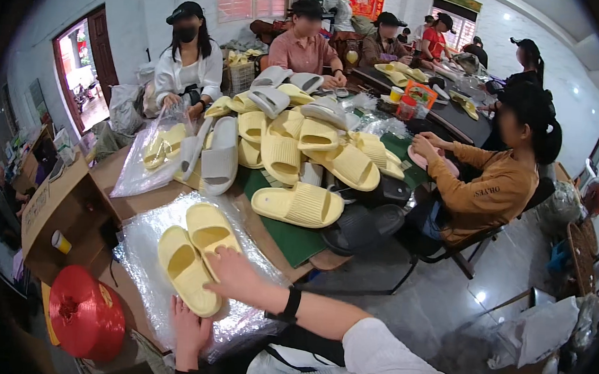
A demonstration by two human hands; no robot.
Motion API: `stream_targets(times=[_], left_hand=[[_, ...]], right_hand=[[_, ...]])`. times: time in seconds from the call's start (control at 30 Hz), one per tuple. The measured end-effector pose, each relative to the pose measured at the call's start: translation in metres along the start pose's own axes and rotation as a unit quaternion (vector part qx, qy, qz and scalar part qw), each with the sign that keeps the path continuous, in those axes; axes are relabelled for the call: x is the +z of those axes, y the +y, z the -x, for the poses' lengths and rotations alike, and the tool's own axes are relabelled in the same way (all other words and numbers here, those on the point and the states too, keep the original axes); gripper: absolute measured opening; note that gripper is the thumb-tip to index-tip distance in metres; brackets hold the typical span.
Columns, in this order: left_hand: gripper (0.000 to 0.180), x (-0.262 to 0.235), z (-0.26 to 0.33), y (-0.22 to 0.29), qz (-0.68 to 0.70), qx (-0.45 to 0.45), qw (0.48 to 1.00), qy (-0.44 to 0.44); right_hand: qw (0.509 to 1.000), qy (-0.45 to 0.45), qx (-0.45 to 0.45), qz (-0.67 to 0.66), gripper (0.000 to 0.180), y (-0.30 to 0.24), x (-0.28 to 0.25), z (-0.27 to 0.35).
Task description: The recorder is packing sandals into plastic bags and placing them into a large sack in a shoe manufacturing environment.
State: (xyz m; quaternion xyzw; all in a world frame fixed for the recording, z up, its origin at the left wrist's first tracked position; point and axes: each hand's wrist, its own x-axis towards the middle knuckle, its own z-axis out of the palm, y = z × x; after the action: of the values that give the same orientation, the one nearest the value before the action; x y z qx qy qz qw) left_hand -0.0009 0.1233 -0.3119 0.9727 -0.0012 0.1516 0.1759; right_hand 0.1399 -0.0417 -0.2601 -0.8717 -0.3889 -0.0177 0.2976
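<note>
A pair of yellow slide slippers lies side by side on a stack of clear plastic bags point(142, 245) in front of me. My right hand point(241, 277) reaches across from the right and grips the heel end of the right slipper point(215, 226). Just below the heel of the left slipper point(186, 266), my left hand point(191, 329) rests on the bags with its fingers stretched out. Beyond the bags, a single yellow slipper point(298, 204) lies at the near edge of a large heap of yellow and grey slippers point(281, 154).
A red roll of plastic twine point(86, 311) stands at the near left, beside a cardboard box point(62, 205). A co-worker point(190, 68) handles a bagged pair at the far left. Another person point(488, 172) sits on the right with a pink slipper. Dark slippers point(359, 226) lie at the table's right edge.
</note>
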Motion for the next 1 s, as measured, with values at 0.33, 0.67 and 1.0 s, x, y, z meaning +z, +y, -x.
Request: stream_targets(times=[0.33, 0.67, 1.0], left_hand=[[0.044, -0.004, 0.007, 0.007, 0.009, 0.007, 1.0, 0.029], [0.042, -0.004, 0.01, -0.01, 0.015, -0.007, 1.0, 0.024], [0.046, 0.017, 0.009, -0.012, -0.034, -0.019, 0.998, -0.046]], right_hand=[[0.936, 0.139, -0.27, -0.179, 0.027, -0.037, -0.09, 0.074], [0.797, 0.288, -0.522, -0.094, 0.011, -0.137, -0.188, 0.115], [0.748, 0.281, -0.595, 0.088, 0.017, -0.134, -0.211, 0.108]])
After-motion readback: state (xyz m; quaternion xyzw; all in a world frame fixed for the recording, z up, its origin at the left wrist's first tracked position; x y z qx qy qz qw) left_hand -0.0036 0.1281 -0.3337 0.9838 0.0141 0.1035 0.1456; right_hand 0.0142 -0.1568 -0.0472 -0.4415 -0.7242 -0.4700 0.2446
